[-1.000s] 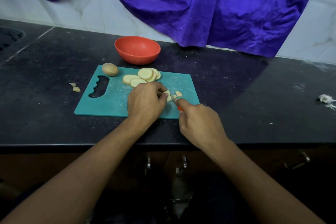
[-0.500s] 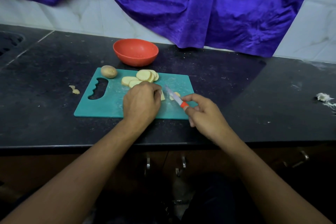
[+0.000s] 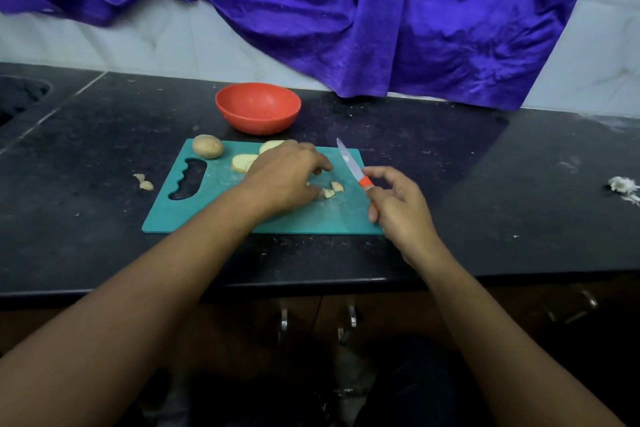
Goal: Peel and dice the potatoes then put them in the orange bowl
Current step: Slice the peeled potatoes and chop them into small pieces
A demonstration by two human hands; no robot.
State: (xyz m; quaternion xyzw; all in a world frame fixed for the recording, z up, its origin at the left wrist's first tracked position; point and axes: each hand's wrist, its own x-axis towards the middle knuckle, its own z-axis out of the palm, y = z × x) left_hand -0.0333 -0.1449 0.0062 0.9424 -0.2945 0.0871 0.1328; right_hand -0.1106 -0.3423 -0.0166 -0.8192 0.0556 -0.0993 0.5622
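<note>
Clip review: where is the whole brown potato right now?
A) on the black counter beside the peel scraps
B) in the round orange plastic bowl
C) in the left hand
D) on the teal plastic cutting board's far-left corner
D: the whole brown potato rests on the teal plastic cutting board, just beyond its handle cutout.

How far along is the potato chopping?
Early on. Done: some potato slices and a few diced pieces lie on the cutting board. In hand: the right hand holds the knife while the left hand reaches over the slices. Left: one whole potato looks unpeeled, and the orange bowl holds nothing.
</note>
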